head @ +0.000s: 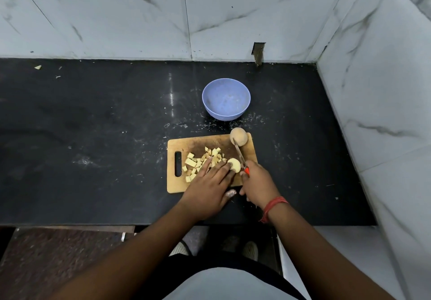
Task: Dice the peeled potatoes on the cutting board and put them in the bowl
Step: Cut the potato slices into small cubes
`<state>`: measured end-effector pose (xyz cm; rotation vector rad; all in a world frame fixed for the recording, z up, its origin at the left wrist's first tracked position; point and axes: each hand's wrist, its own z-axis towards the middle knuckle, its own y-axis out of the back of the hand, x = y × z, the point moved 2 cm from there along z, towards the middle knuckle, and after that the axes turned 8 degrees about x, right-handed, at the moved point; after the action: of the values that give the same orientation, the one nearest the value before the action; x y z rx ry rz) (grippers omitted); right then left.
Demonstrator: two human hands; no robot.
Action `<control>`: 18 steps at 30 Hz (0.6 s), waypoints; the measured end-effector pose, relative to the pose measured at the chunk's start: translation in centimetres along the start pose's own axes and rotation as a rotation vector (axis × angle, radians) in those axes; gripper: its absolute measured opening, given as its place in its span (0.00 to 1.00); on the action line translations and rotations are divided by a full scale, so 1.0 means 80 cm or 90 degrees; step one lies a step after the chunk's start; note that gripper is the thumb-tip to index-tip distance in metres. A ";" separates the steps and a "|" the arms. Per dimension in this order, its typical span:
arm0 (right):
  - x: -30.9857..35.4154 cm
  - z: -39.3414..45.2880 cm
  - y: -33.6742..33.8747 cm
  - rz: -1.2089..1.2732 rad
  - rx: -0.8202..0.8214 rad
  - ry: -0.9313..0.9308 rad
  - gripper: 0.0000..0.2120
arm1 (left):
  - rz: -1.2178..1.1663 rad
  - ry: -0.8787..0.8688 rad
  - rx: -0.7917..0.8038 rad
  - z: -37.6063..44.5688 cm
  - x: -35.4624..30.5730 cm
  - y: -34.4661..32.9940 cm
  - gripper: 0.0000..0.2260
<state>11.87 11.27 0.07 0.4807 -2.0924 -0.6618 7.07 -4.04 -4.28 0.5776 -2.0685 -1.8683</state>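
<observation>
Far left of black stone countertop [93, 136]: a few pale scraps near the back wall, well apart from the work. Not in the way.

Rectangular wooden cutting board with handle slot [177, 183]: lies flat near the counter's front edge. Pile of pale yellow diced potato cubes [194, 163] spread over its left and middle part. Judged light, firm, wet-cut and probably slippery; likely to scatter if pushed fast. Best gathered by scooping, or by tipping the board.

Left hand [210, 187]: laid flat over the cubes, fingers straight and slightly spread, fingertips touching a pale round potato piece [234, 165] at mid-board. Piece sits cut face down as far as can be told; judged stiff, slick, apt to slide under the blade. Hold from above, tips clear of the cutting line.

Small knife with steel blade and red handle [240, 156]: blade just right of that piece, tip pointing at the far whole potato. Right hand [257, 184]: fingers curled round the handle; red thread band at the wrist.

Whole round tan potato [238, 137]: on the board's far right corner, uncut, liable to roll.

Empty lavender plastic bowl [226, 99]: beyond the board, apart from it. Path judged open; whole potato sits nearest that route.
</observation>
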 end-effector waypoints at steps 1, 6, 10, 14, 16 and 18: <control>0.001 -0.002 0.001 0.013 0.004 -0.006 0.09 | 0.007 -0.005 0.004 0.000 0.003 -0.001 0.27; 0.003 -0.015 0.003 0.055 0.027 -0.032 0.10 | 0.059 -0.010 0.009 -0.002 0.006 0.002 0.28; 0.009 -0.019 0.001 0.031 0.037 -0.033 0.12 | 0.065 0.009 0.022 -0.006 0.004 -0.001 0.30; 0.014 -0.029 0.001 0.000 0.011 -0.029 0.10 | 0.055 0.012 0.020 -0.006 0.000 0.000 0.30; 0.018 -0.035 0.000 -0.051 0.012 -0.053 0.08 | 0.052 0.010 0.022 -0.005 -0.001 0.000 0.29; 0.023 -0.038 0.000 -0.148 0.019 -0.067 0.09 | 0.049 0.014 0.026 -0.004 -0.001 0.000 0.29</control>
<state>13.38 9.42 2.65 0.7275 -2.1663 -0.8063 7.26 -4.30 -4.20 0.5189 -2.0889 -1.7738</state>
